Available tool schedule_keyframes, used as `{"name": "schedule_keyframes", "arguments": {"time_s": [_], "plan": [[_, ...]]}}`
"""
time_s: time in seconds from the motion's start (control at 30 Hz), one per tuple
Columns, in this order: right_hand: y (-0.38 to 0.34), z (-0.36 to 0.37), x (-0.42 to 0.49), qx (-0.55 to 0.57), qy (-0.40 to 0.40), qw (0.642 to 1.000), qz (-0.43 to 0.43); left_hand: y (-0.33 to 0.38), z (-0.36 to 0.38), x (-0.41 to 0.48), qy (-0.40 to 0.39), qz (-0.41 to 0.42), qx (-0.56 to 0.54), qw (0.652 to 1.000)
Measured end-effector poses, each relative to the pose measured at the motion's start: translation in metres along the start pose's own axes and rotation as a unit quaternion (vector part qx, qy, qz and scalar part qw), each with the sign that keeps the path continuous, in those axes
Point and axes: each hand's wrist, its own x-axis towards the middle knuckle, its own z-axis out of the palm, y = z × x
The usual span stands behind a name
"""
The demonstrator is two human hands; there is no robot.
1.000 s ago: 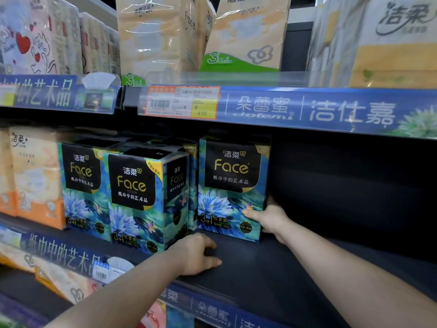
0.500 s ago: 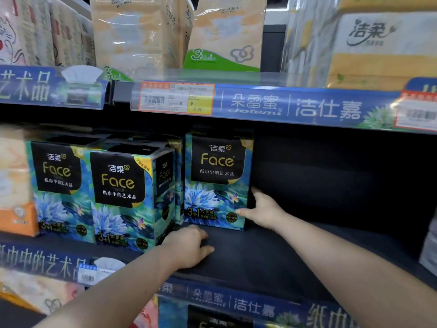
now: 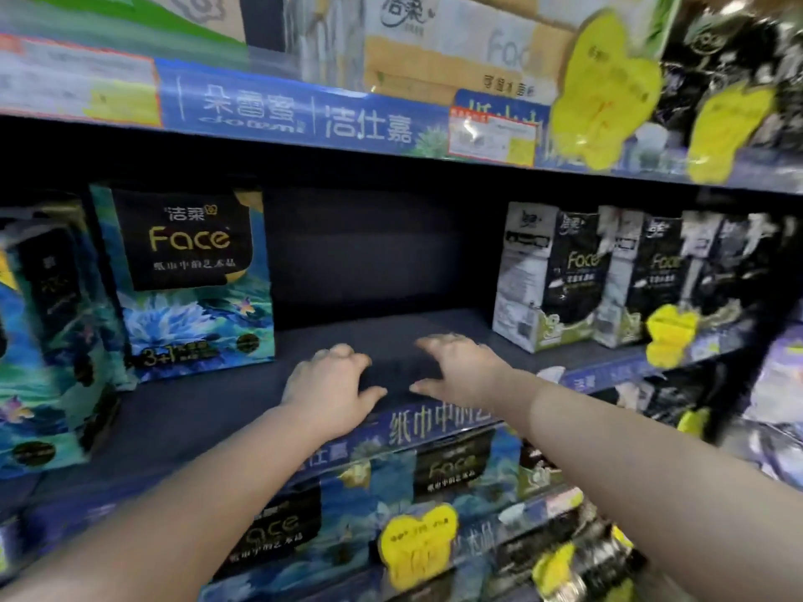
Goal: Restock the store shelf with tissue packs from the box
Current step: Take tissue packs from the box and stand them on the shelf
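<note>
**Both hands empty over the gap: the next pack goes here**

We hold both hands out over the bare stretch of the middle shelf (image 3: 208, 410). Our left hand (image 3: 330, 384) is palm down with its fingers loosely bent. Our right hand (image 3: 460, 371) is just beside it with its fingers spread. Neither holds anything. The blur keeps us from telling whether they touch the board.

One blue pack (image 3: 187, 280) stands upright at the left edge of the gap, set back from the front lip. A second blue pack (image 3: 48, 341) stands further forward at the far left. The black-and-white packs (image 3: 560, 275) close the gap on the right. The box is out of view.

We judge that this gap is what we are filling, so the next move is to fetch a pack. To do it well, we take the pack with flat palms on its two sides, since soft wrap likely dents under a pinch. We keep it upright with the printed front towards us. We set it down touching the right side of the blue pack, then slide it back until the fronts line up. We fill rightwards from there without nudging the black-and-white packs.
</note>
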Motion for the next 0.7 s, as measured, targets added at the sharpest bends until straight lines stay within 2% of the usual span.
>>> {"name": "schedule_keyframes", "arguments": {"time_s": [0.23,0.4,0.53,0.7], "plan": [[0.062,0.008,-0.111,0.005,0.003,0.997,0.081,0.094,0.019,-0.028,-0.033,0.078,0.0,0.996],[0.131,0.016,-0.255,0.013,0.011,0.981,0.192,0.21,0.038,-0.067,-0.083,0.141,-0.02,0.986],[0.183,0.021,-0.409,0.012,0.012,0.954,0.298,0.334,0.056,-0.128,-0.133,0.216,-0.064,0.965],[0.217,0.02,-0.576,0.014,0.006,0.9,0.435,0.483,0.063,-0.218,-0.151,0.324,-0.1,0.929]]}}
